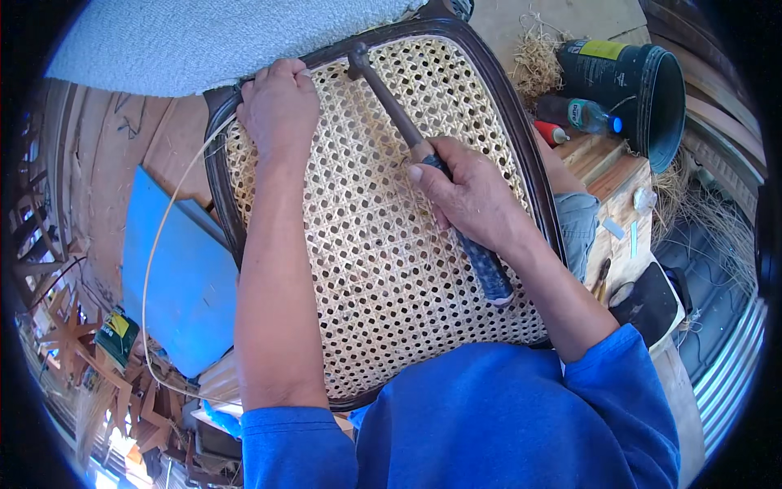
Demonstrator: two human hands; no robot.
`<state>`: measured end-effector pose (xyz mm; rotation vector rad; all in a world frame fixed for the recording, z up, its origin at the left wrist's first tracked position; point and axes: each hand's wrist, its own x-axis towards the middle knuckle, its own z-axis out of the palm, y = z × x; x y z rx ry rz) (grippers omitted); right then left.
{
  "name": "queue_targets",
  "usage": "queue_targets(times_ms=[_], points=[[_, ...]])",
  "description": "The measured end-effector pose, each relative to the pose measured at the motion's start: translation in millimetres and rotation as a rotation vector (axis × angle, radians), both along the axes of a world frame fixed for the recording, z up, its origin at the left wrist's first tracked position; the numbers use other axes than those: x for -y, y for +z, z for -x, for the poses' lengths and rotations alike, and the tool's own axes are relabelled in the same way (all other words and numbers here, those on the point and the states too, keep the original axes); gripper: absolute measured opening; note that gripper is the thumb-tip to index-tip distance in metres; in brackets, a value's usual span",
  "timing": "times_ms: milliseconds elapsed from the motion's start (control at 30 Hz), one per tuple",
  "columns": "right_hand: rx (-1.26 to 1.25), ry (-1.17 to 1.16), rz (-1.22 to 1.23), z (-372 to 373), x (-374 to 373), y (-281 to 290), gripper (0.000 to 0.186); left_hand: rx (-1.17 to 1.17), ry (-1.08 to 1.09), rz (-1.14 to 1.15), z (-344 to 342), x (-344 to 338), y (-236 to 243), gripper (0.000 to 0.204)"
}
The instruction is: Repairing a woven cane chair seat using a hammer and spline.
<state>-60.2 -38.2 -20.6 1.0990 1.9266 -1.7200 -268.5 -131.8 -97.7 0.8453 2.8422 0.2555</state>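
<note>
A woven cane panel (366,269) in a dark wooden frame (501,73) lies in front of me. My right hand (476,191) is wrapped round the dark grip of a hammer (393,107). The hammer's head is close to the far rail, over the weave. At the frame's far left corner, my left hand (281,110) has its fingers curled over the rail. A long pale cane strip (160,224) runs into that hand and loops down along the left side. The fingertips and the strip's end are hidden there.
Light blue textured cloth (236,45) covers the far side. A blue board (175,269) leans at left, above wooden star shapes (77,334). On the right are a dark bucket (658,98), a plastic bottle (586,116), a red-capped container (551,133) and loose fibre (538,61).
</note>
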Motion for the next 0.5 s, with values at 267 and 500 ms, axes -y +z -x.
queue_targets(times_ms=[267, 500], points=[[-0.049, 0.069, -0.091, 12, -2, 0, 0.021, 0.041, 0.003, -0.007, 1, 2, 1, 0.026], [-0.121, 0.132, -0.212, 40, -2, -11, 0.022, 0.026, 0.009, 0.021, 1, -1, 4, 0.024]])
